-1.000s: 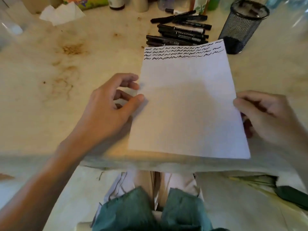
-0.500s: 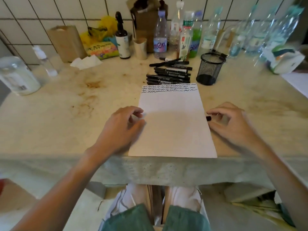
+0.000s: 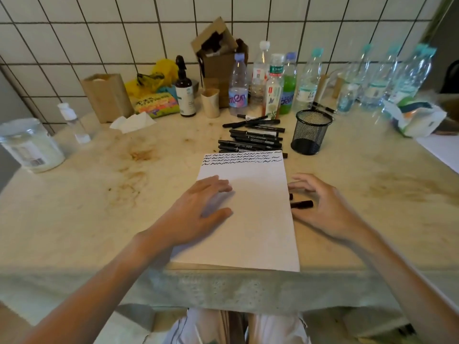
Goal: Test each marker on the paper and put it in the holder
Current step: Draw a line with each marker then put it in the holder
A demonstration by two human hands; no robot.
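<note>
Left hand (image 3: 198, 207) lies flat, steadying the white paper sheet (image 3: 258, 219); right hand (image 3: 323, 204), loosely curled and empty, should pinch the black marker (image 3: 301, 204) mid-barrel.

We can read "men" in large pale letters on the purple label of a clear bottle (image 3: 238, 90) at the back of the bench. The other bottle labels, the marker barrels and the paper's wavy strokes give us nothing legible.
</note>
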